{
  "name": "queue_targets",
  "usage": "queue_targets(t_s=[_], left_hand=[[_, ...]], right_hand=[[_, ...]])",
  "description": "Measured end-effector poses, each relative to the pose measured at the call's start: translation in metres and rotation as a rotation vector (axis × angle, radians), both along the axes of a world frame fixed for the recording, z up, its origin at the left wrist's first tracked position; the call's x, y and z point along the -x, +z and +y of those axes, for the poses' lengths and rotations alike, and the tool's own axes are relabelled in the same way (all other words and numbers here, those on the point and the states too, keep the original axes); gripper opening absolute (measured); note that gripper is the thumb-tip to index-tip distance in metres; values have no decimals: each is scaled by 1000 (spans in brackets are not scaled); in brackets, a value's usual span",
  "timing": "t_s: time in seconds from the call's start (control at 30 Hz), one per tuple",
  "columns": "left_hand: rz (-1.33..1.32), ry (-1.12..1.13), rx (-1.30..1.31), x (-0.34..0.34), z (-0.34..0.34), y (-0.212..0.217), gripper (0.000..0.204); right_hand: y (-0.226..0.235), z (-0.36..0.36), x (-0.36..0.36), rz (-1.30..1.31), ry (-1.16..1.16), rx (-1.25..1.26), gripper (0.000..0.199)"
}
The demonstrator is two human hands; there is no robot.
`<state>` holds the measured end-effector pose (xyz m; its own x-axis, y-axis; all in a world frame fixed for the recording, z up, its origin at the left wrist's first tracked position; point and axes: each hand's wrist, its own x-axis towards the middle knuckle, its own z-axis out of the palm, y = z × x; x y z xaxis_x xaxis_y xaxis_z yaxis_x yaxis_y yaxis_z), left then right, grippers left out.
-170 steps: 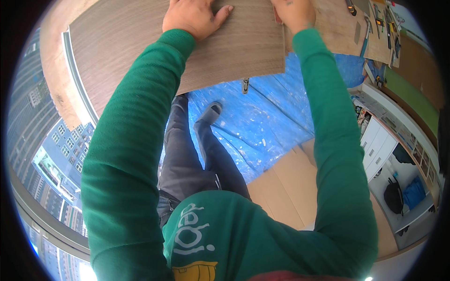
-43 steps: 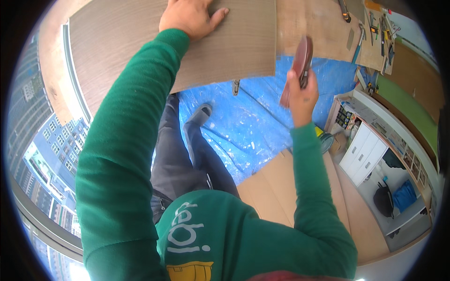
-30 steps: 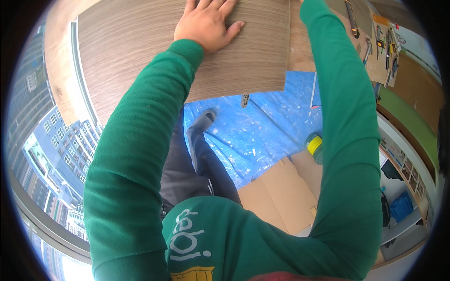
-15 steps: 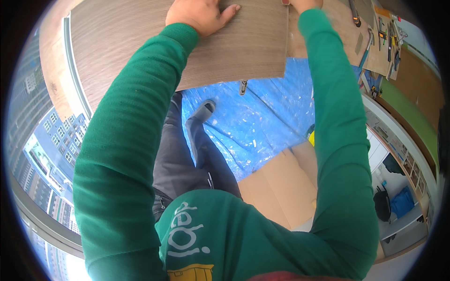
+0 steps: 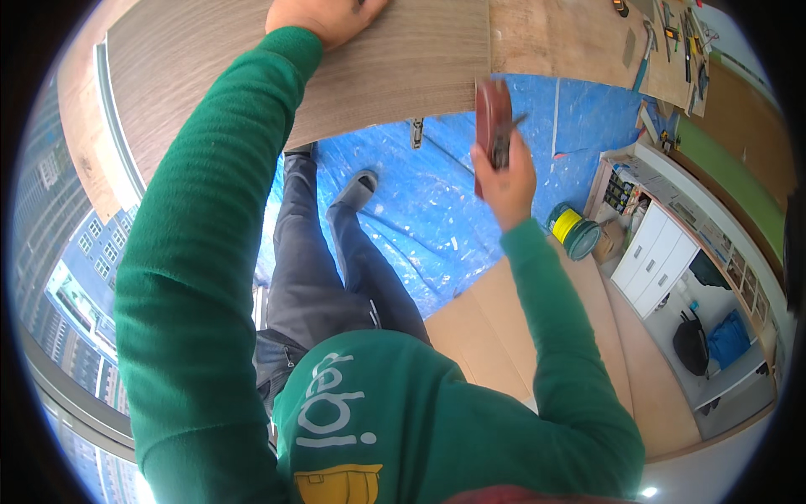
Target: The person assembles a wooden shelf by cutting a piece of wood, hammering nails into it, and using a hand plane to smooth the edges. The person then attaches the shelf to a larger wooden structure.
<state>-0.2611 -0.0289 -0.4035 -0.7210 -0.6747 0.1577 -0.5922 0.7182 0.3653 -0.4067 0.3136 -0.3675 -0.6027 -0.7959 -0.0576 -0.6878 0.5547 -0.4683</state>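
Note:
A wood-grain board (image 5: 395, 76) lies across the workbench at the top of the head view. My left hand (image 5: 323, 17) rests flat on it, its fingertips cut off by the upper edge of the picture. In my right hand (image 5: 510, 181) is a reddish-brown wooden hand plane (image 5: 493, 113), slightly blurred, with a dark blade piece sticking out at its side. My fingers wrap round its lower end. The plane is by the board's near right corner, and I cannot tell whether they touch. A small metal hinge-like fitting (image 5: 417, 133) shows below the board's near edge.
A plywood bench top (image 5: 562, 42) carries a hammer (image 5: 644, 59) and several hand tools at the far right. Blue sheeting (image 5: 420, 227) covers the floor, with cardboard (image 5: 495, 328) nearer me. A green bucket (image 5: 579, 235) stands to the right, before white drawers (image 5: 655, 260).
My right hand has come back toward me from the board's right edge, bringing the hand plane into view. My left hand has shifted slightly left and farther up, still on the board.

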Motion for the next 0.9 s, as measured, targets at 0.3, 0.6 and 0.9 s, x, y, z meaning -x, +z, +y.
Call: queue_targets(t_s=[0.3, 0.6, 0.9], left_hand=[[-16, 7, -5, -2, 0, 1, 69], [37, -9, -40, -2, -3, 6, 68], [18, 13, -21, -4, -3, 5, 68]], right_hand=[[39, -82, 35, -324, -279, 198, 46], [9, -345, 125, 115, 49, 170, 50], [-11, -395, 136, 223, 65, -35, 53]])
